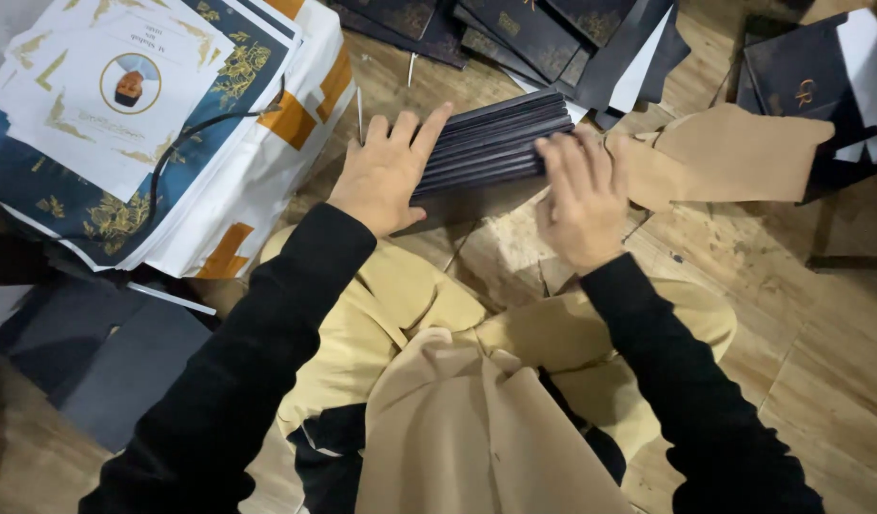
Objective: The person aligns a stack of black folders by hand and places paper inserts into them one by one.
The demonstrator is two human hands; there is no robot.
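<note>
A stack of dark flat cards or folded box blanks [491,143] stands on edge on the wooden floor in front of me. My left hand [389,169] presses against the stack's left end, fingers spread along its top. On the right end, my right hand [583,195] grips the stack, slightly blurred. Both arms wear black sleeves. My legs in tan trousers [400,305] are folded below the stack.
A pile of printed sheets with gold floral corners [124,105] lies on a white wrapped bundle at the left. More dark blanks [533,33] are scattered at the top. Brown paper [733,152] lies at the right, dark sheets [105,352] at the lower left.
</note>
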